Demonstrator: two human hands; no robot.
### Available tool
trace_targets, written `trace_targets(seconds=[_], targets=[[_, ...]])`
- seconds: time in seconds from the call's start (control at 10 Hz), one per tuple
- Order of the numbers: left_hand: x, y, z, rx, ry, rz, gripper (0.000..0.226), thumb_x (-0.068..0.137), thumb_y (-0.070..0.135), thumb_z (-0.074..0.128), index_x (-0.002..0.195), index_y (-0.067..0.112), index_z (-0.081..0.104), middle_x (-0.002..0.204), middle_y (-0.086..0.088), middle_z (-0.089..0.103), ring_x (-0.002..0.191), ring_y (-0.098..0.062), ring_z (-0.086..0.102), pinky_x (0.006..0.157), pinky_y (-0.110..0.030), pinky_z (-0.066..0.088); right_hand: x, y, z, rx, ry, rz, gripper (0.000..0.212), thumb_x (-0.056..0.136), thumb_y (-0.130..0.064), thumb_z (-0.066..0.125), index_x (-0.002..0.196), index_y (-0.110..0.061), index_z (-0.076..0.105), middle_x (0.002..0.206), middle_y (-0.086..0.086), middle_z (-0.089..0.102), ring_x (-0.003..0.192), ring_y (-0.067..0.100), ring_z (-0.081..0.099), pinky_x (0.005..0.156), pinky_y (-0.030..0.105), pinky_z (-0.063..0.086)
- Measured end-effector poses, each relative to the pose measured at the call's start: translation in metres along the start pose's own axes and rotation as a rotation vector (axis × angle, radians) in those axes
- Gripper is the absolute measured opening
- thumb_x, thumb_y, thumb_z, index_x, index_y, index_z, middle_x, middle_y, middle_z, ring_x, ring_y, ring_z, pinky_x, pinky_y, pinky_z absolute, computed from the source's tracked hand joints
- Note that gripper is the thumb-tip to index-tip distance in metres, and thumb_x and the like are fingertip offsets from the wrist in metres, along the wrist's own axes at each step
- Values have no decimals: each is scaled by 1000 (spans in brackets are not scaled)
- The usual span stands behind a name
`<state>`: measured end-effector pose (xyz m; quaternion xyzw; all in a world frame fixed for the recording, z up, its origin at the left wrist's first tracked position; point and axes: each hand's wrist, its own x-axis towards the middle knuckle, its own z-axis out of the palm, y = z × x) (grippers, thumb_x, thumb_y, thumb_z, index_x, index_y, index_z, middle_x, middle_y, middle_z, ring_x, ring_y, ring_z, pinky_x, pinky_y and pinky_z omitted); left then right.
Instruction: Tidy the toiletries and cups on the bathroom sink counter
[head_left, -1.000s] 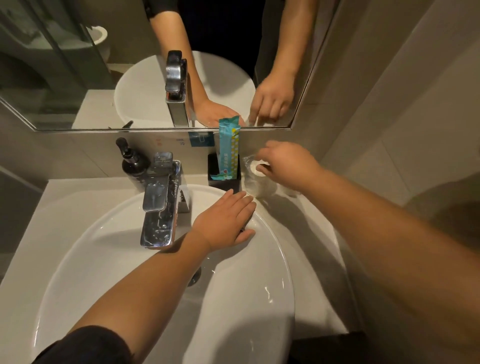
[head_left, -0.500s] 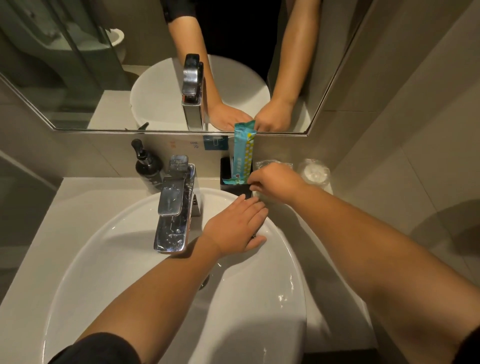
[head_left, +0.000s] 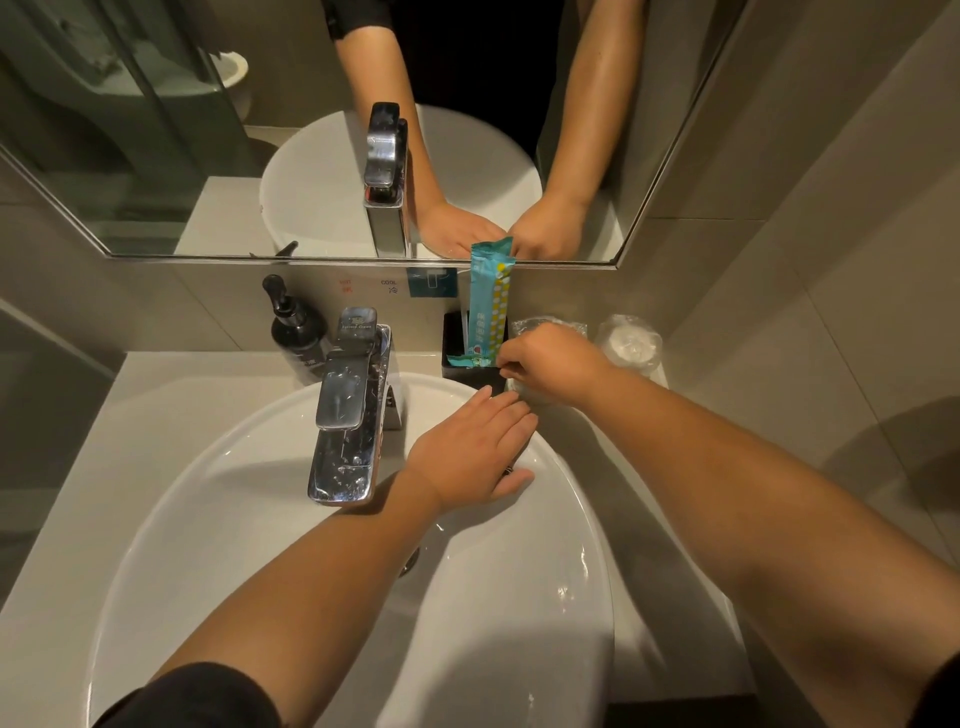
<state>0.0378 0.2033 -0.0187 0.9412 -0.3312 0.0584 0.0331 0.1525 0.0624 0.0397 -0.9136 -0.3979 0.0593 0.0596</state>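
Head view: keeping the left hand (head_left: 470, 447) flat on the rim of the sink (head_left: 249, 467), fingers straight and together, just as half a second ago. Still curling the right hand (head_left: 550, 364) over the near wrapped cup (head_left: 548, 326), fingers bent round it, fingertips almost touching the black holder (head_left: 457, 364); hardly shifting since then, though sitting further left than a second ago. Leaving the far wrapped cup (head_left: 629, 343) uncovered in the counter's back right corner, just beside the near one.

Counting two wrapped cups, one teal packet (head_left: 488, 312) standing upright in the one holder, one dark pump bottle (head_left: 296, 327) left of the one faucet (head_left: 350, 410), and two hands.
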Motion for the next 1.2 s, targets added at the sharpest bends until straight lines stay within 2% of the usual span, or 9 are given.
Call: trace_targets(seconds=[0.1,0.3,0.7,0.8,1.0,1.1,1.2], targets=[[-1,0,0,-4,8,-1,63,92,52,41,135,7,46,137,-13,50,133,-31,38,116,-47,22,-1,0,0,-3,7,-7,17,91,-23,57,97,-13,69,88,11,70,78,29,62,64,28,37],[0,0,0,-6,22,2,62,91,50,44,134,5,48,136,-14,51,132,-32,40,114,-48,25,0,0,-2,-7,-8,6,17,92,-22,55,99,-14,68,90,10,70,82,28,62,68,32,45],[0,1,-2,-9,1,-7,63,92,52,42,135,6,47,138,-13,50,134,-31,38,115,-47,23,-3,1,-2,20,-6,21,22,93,-27,55,108,-18,68,97,8,71,87,27,63,73,33,49],[-1,1,-3,-4,-7,-10,63,92,52,42,136,6,46,139,-13,49,135,-31,37,116,-47,22,-5,-2,-6,18,-26,39,25,92,-29,55,113,-20,66,102,8,71,92,28,64,78,38,51],[0,3,-6,0,-34,-24,64,91,51,43,136,6,47,139,-13,49,135,-31,38,116,-47,22,-12,-4,-14,19,-19,63,28,93,-29,56,118,-19,64,106,8,70,98,28,63,79,36,50],[0,1,-4,8,-38,-21,64,91,52,42,137,7,45,141,-12,47,136,-30,36,117,-46,20,-21,-6,-22,10,-11,68,27,93,-29,54,115,-18,65,107,5,70,98,25,62,81,37,49],[-1,4,-9,-16,-75,-65,63,90,52,41,136,9,44,141,-12,47,137,-30,34,117,-45,17,-38,-9,-31,35,4,152,29,93,-34,55,112,-16,67,104,9,69,96,28,62,80,37,48]])
